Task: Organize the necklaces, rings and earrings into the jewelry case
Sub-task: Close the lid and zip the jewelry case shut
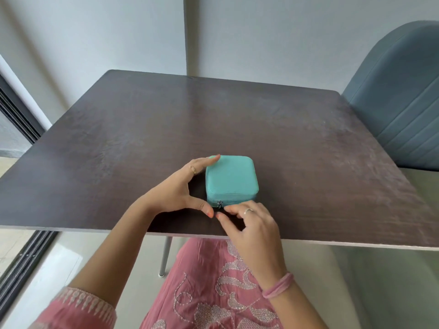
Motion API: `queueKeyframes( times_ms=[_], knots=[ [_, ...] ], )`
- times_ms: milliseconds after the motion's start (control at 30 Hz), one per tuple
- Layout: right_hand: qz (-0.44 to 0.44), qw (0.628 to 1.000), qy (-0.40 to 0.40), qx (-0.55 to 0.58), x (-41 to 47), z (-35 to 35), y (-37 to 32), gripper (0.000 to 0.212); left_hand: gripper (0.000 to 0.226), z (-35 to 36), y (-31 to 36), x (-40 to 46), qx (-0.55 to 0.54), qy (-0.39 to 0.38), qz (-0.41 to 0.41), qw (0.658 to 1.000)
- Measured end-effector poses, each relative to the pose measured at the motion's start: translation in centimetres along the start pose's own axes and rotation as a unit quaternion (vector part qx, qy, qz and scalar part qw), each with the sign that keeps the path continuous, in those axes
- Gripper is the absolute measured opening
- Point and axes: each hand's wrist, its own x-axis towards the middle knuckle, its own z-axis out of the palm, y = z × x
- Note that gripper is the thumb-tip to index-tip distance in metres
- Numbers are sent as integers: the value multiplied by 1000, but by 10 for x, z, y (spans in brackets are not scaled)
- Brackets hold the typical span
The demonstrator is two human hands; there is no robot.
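Teal fabric under my left hand [177,188]: fingers spread along the left side of the jewelry case [231,179], thumb near its front corner, steadying it. My right hand [249,224] hovers loosely curled, holding nothing, fingertips just beside the zipper pull [219,204]. Case zipped shut, near the front edge of the dark table [285,138]. No necklaces, rings or earrings to sort in view. Step: opening. Next, probably pinch the pull, run it around.
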Motion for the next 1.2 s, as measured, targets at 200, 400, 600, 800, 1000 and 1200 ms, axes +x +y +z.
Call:
queueKeyframes(
  times_ms=[200, 400, 600, 800, 1000, 1200],
  knots=[
    [28, 995, 22, -96, 10, 11, -17, 25, 94, 0, -5, 3, -16, 23, 19, 999],
    [35, 999, 0, -31, 4, 6, -9, 13, 88, 7, -1, 3, 28, 72, 15, 997],
    [67, 996, -29, -51, 5, -35, 24, 14, 84, 9, -1, 4, 30, 76, 11, 997],
    [63, 990, -97, -78, 41, -54, 54, 11, 82, 10, -1, 3, 33, 80, 7, 996],
    [-22, 973, -187, -133, 111, -47, 80, 15, 82, 9, 0, 3, 34, 75, -2, 997],
    [-91, 938, -295, -159, 163, -38, 76, 16, 83, 9, 0, 3, 36, 69, -4, 997]
  ],
)
